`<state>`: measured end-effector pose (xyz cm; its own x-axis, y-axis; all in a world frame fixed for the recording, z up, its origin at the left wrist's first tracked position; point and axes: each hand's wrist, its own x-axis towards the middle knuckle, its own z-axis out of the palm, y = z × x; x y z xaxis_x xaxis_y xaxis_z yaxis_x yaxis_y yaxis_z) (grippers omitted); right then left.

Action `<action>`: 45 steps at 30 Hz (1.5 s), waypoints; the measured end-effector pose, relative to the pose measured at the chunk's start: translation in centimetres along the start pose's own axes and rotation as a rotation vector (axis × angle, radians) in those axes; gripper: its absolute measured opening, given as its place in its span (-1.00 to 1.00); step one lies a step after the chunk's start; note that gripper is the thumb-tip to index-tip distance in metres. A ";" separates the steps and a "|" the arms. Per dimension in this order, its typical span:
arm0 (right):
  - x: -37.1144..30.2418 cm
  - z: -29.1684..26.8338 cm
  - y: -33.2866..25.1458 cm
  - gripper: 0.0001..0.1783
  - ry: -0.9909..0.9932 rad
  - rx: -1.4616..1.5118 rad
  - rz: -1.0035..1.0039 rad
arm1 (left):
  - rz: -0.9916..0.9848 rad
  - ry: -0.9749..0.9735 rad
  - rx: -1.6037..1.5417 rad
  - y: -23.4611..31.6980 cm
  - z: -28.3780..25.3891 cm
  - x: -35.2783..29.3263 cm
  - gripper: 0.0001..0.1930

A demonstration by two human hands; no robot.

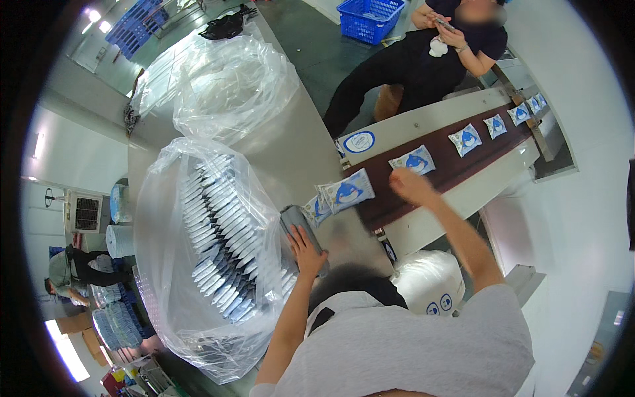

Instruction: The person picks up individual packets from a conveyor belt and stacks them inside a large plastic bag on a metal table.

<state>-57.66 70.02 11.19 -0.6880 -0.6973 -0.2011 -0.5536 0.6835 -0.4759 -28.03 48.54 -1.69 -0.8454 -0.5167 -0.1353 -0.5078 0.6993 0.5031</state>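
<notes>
My left hand (305, 253) lies with its fingers stretched out on a grey rounded bar (296, 221). To its left, a large clear plastic bag (165, 264) holds rows of stacked small packets (221, 228). My right hand (411, 186) reaches over the dark red conveyor belt (444, 173), right beside a white and blue pillow-shaped packet (415, 161). Its fingertips are blurred and partly hidden, so I cannot tell whether they grip the packet. Between my hands, another such packet (349, 190) overlaps one more (316, 209) at the belt's end.
Several more packets (465, 140) lie in a line up the belt. A second clear bag (231, 86) sits farther along the metal table (301, 142). Beyond the belt a seated person (423, 73) holds a phone. A blue basket (370, 20) stands behind; a white sack (430, 281) is below the belt.
</notes>
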 end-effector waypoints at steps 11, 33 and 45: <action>6.9 -9.4 18.4 -0.45 -0.281 -0.723 -0.110 | 0.213 0.075 -0.177 3.7 -1.3 0.1 -0.36; 13.8 14.2 -8.5 0.17 -0.666 -0.182 -0.514 | -1.039 -0.105 -2.225 8.2 6.5 3.4 -0.36; 4.3 7.3 -10.3 -0.18 -0.338 0.771 0.020 | -0.581 0.036 -1.832 6.2 -2.4 -0.4 -0.56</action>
<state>-51.50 58.41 8.94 -0.4489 -0.7977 -0.4027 0.0176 0.4427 -0.8965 -30.47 51.89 3.49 -0.6461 -0.4859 -0.5886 0.1043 -0.8202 0.5625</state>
